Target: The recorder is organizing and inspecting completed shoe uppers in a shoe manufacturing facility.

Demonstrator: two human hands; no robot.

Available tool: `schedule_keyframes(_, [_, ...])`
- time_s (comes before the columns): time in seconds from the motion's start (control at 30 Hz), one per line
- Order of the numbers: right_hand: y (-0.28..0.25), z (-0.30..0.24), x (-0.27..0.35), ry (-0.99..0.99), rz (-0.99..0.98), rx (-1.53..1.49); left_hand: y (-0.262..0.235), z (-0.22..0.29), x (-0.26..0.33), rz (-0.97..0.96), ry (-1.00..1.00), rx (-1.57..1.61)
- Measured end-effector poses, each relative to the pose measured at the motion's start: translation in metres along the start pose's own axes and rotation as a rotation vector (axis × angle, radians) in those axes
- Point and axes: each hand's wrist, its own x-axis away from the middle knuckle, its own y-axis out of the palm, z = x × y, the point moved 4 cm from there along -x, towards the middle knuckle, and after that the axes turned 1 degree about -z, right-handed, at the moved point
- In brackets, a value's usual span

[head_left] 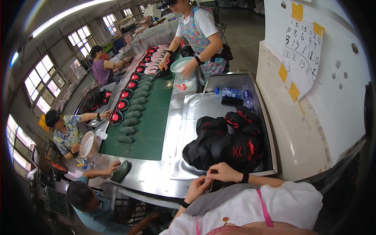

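Note:
My left hand and my right hand meet close to my body at the near edge of the metal table. Their fingertips are pinched together around something small and pale that I cannot make out. Beneath them lies part of a dark item, mostly hidden by my hands and a grey cloth over my lap. Just beyond, a pile of black shoe uppers with red lacing and red marks rests in a shallow metal tray.
A green conveyor belt carries grey-green shoe lasts, black-and-red uppers and pink insoles. Bottles lie in the tray's far corner. Co-workers stand or sit around the belt; one touches a green last. A white wall panel rises at right.

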Motion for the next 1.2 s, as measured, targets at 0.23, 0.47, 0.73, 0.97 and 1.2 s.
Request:
schedule_keyframes(0.23, [0.001, 0.008, -0.004, -0.190, 0.074, 0.093, -0.001, 0.003, -0.001, 0.230, 0.099, -0.587])
schedule_keyframes(0.47, [0.006, 0.002, -0.004, -0.159, 0.047, 0.201, -0.003, -0.003, -0.003, 0.417, 0.193, -0.807])
schedule_keyframes(0.73, [0.003, 0.007, -0.005, -0.021, 0.026, -0.040, 0.001, 0.005, -0.001, 0.398, 0.260, -0.801])
schedule_keyframes(0.97, [0.006, 0.025, -0.008, 0.140, -0.102, -0.442, -0.006, -0.002, -0.001, 0.337, 0.290, -0.476])
schedule_keyframes(1.2, [0.000, 0.016, -0.012, -0.030, -0.020, -0.118, -0.010, -0.008, -0.001, 0.422, 0.211, -0.024])
